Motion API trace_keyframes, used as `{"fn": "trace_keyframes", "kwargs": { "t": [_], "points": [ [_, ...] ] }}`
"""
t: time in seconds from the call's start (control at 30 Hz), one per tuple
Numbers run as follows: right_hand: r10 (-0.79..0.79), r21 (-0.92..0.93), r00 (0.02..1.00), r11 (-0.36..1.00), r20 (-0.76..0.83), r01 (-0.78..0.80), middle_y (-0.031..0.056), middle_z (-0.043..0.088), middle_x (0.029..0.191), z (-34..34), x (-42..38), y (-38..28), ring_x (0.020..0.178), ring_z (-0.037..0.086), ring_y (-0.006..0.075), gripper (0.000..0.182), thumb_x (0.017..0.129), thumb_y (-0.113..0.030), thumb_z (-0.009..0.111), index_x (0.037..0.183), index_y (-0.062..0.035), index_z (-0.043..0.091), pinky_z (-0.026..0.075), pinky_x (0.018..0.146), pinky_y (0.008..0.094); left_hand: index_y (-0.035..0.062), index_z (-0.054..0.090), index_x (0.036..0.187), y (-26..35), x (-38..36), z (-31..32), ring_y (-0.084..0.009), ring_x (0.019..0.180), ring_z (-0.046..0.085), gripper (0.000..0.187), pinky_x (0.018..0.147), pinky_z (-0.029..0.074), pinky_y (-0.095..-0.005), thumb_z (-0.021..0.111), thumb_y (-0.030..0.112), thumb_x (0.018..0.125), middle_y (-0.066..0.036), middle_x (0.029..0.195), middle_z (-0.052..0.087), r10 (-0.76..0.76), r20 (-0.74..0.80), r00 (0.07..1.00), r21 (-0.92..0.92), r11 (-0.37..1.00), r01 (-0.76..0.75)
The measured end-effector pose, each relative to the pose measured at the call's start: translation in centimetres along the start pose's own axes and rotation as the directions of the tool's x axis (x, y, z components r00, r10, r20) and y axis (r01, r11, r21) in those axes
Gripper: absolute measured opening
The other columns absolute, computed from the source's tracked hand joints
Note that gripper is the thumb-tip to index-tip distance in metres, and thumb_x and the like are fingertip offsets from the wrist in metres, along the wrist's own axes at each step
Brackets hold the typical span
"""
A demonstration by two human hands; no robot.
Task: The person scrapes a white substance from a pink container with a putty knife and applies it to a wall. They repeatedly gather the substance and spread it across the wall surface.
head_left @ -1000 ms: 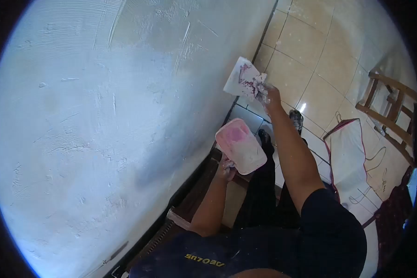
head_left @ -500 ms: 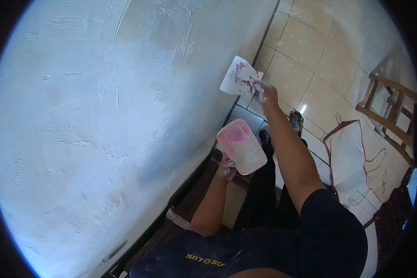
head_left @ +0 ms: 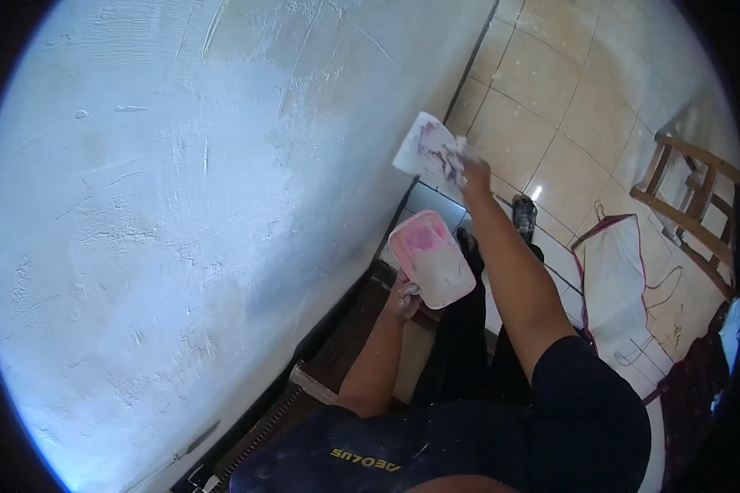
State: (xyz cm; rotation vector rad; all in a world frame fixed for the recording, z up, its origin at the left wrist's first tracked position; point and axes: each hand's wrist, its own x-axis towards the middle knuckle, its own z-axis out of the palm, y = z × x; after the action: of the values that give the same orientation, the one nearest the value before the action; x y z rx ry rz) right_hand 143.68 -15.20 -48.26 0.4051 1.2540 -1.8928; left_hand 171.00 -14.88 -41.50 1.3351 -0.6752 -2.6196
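My left hand [head_left: 404,297] is closed on the lower left edge of a pink plastic tub [head_left: 400,242]. Whitish paste [head_left: 442,275] covers much of the tub's inside. Farther forward, my right hand [head_left: 472,167] grips a white, flat plastering spreader [head_left: 426,149] with dark red smears on its face. White residue coats the fingers of both hands. The spreader is beyond the tub and apart from it, near the wall [head_left: 181,205], whose pale surface carries ridges and rough patches of plaster.
A wooden chair or stool [head_left: 695,205] lies on the tiled floor [head_left: 543,107] at the right. Nearer stands a white sheet-like bag with red edging [head_left: 615,275] and loose cords. Dark brown wooden furniture [head_left: 349,341] runs along the wall's base, beside my legs.
My right hand and the spreader have moved slightly down toward the tub, with the spreader blurred by motion. The tub has shifted only a little to the right.
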Motion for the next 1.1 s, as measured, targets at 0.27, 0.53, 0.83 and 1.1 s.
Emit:
{"fn": "trace_keyframes", "kwargs": {
  "t": [0.27, 0.53, 0.83, 1.1],
  "points": [
    [-0.227, 0.471, 0.901, 0.882, 0.369, 0.029, 0.0109, 0.064, 0.092, 11.4, -5.1, -13.6, 0.079, 0.062, 0.0181, 0.031, 0.081, -0.016, 0.065, 0.102, 0.0064, 0.060, 0.052, 0.069, 0.0307, 0.0107, 0.027, 0.138, -0.5, 0.3, -2.1, -0.0275, 0.116, 0.048, 0.083, 0.097, 0.041, -0.0415, 0.064, 0.012, 0.065, -0.010, 0.129, 0.046, -0.058, -0.081, 0.995, 0.038, 0.997, 0.061],
    [0.111, 0.293, 0.981, 0.944, 0.158, -0.154, 0.0099, 0.061, 0.104, -0.8, 4.1, 0.9, 0.089, 0.060, 0.0213, 0.036, 0.085, -0.021, 0.057, 0.114, 0.0006, 0.055, 0.048, 0.081, 0.0336, 0.0093, 0.032, 0.134, -0.1, 0.4, -0.8, -0.0226, 0.107, 0.054, 0.071, 0.086, 0.050, -0.0361, 0.064, 0.010, 0.070, -0.007, 0.122, 0.049, -0.024, -0.019, 1.000, -0.024, 0.999, 0.024],
    [0.110, 0.350, 0.951, 0.913, 0.290, -0.212, 0.0042, 0.063, 0.086, 6.7, -4.0, -4.9, 0.077, 0.058, 0.0163, 0.027, 0.081, -0.017, 0.064, 0.102, -0.0003, 0.063, 0.047, 0.072, 0.0322, 0.0102, 0.029, 0.138, -0.9, 0.7, -2.3, -0.0275, 0.114, 0.049, 0.080, 0.096, 0.042, -0.0409, 0.063, 0.012, 0.065, -0.009, 0.128, 0.047, -0.064, -0.097, 0.993, 0.086, 0.994, 0.072],
    [0.045, -0.352, 0.998, 0.934, -0.049, -0.060, 0.0065, 0.064, 0.089, -1.4, 3.0, 6.3, 0.074, 0.060, 0.0134, 0.023, 0.085, -0.007, 0.057, 0.103, 0.0045, 0.062, 0.048, 0.067, 0.0248, 0.0097, 0.030, 0.137, -0.8, 0.8, -2.6, -0.0257, 0.112, 0.051, 0.078, 0.094, 0.044, -0.0394, 0.062, 0.010, 0.066, -0.008, 0.125, 0.048, -0.070, -0.085, 0.994, 0.082, 0.994, 0.077]
  ]
}}
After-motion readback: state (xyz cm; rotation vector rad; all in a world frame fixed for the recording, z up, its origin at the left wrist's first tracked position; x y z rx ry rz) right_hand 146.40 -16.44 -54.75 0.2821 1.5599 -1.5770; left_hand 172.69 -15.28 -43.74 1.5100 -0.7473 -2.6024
